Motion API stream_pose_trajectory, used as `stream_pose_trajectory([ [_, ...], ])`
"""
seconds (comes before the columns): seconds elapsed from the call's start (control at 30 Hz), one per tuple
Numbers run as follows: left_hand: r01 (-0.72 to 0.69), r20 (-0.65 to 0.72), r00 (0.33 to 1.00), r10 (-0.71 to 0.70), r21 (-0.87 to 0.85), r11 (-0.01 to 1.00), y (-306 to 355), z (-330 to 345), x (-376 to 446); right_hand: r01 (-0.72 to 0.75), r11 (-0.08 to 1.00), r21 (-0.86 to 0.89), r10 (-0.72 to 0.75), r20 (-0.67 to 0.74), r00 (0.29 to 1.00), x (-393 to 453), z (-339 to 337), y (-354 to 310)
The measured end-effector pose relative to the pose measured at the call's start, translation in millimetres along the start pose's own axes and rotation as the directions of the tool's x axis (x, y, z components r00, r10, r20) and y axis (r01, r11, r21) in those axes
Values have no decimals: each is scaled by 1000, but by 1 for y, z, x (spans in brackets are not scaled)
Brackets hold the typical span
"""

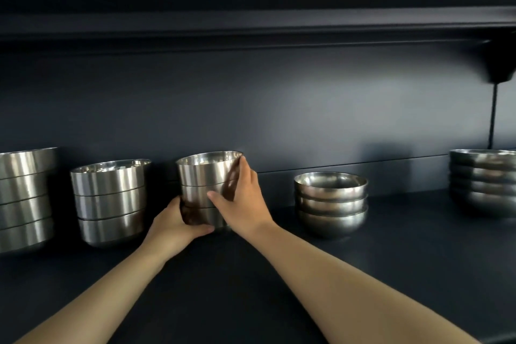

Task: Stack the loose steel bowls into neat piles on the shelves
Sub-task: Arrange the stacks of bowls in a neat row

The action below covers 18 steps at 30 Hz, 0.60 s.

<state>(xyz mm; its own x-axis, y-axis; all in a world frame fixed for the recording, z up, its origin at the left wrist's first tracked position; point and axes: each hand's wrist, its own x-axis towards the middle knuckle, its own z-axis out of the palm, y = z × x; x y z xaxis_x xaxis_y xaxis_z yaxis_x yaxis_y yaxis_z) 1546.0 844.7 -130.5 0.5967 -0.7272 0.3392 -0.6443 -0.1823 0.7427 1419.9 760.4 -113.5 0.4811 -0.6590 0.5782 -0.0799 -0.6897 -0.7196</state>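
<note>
A pile of three straight-sided steel bowls [205, 176] stands on the dark shelf [251, 274] near the back wall, slightly tilted. My left hand [176, 225] grips the bottom bowl from the front left, thumb curled under its base. My right hand [243, 198] wraps the right side of the pile, thumb on the front of the middle bowl and fingers reaching up to the top rim.
To the left stand a similar pile of three bowls [110, 201] and a larger pile [25, 198] cut by the frame edge. To the right sit a pile of three rounded bowls [331, 204] and a taller rounded pile [483, 181]. A black cable [492, 114] hangs at the right.
</note>
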Motion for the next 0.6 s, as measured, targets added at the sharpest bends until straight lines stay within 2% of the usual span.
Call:
stream_pose_trajectory([
  [0.1,-13,-74,997,19,85,996,9,-2,-7,-27,1000,1,27,-2,1000,-6,-7,-10],
  [0.2,-16,-134,991,29,93,996,19,-9,-16,-3,1000,-27,4,35,999,-23,-24,-27],
  [0.3,-69,-225,971,82,68,995,39,-12,-32,176,975,-136,-153,169,974,-56,-56,-44],
  [0.4,-99,-310,945,106,37,994,70,-9,-53,393,879,-270,-312,300,902,-88,-105,-53],
  [0.47,-86,-293,953,81,-3,996,95,2,-70,449,844,-293,-357,317,879,-103,-143,-57],
  [0.6,-15,-144,990,1,-98,995,145,46,-103,448,844,-294,-373,278,885,-121,-217,-54],
])
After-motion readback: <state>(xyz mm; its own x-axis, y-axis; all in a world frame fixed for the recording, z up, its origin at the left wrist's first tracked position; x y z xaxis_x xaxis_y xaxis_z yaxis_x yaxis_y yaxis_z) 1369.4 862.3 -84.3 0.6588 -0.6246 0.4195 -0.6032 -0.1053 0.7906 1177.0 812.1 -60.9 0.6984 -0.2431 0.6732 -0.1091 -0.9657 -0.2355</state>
